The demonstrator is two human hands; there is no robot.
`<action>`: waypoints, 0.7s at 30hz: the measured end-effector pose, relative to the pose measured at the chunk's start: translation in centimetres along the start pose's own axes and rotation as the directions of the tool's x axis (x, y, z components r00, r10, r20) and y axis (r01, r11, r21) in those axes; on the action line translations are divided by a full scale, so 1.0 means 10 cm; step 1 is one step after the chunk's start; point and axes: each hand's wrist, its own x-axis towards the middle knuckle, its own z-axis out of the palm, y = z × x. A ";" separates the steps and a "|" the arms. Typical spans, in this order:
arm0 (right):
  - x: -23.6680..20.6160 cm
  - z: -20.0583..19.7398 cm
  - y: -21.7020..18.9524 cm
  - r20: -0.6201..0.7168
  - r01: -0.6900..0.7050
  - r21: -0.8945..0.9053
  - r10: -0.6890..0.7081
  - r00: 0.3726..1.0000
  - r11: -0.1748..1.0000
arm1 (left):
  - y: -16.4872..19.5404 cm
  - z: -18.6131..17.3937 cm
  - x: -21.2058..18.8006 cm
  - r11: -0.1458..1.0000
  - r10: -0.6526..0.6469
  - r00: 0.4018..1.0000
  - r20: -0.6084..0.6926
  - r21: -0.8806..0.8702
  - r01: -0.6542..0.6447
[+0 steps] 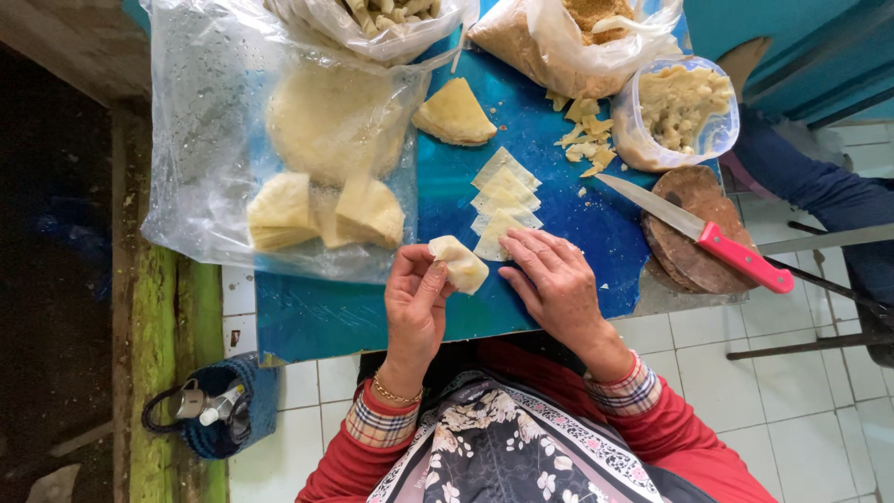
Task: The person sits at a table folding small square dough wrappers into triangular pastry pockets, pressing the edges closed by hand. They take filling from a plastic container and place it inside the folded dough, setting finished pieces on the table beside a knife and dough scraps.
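At the lower middle of the frame the left hand has its grip closed on a folded pastry piece, pinched between thumb and fingers just above the blue counter; the right hand lies flat with its grip open, fingertips touching a row of cut wrapper strips; a red-handled knife rests at right on a round wooden board; a tub of filling stands upper right.

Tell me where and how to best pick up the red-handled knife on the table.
Grip the red-handled knife by its red handle, coming from the right edge of the table. The handle lies raised on the round brown board and overhangs it, while the blade points left toward the pastry scraps.
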 end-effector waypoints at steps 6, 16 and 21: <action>-0.14 0.04 0.00 -0.068 -0.235 0.372 0.279 0.958 0.898 | 0.00 0.08 0.02 0.998 -0.054 0.998 0.035 0.012 0.054; -0.50 0.24 0.20 0.397 -0.480 0.877 0.523 0.754 0.025 | -0.17 0.33 -0.16 0.986 -0.085 0.994 0.068 0.147 0.074; -0.48 0.12 0.39 0.491 -0.616 0.766 0.451 0.745 0.184 | -0.06 0.35 -0.10 0.830 -0.019 0.997 0.080 0.557 -0.029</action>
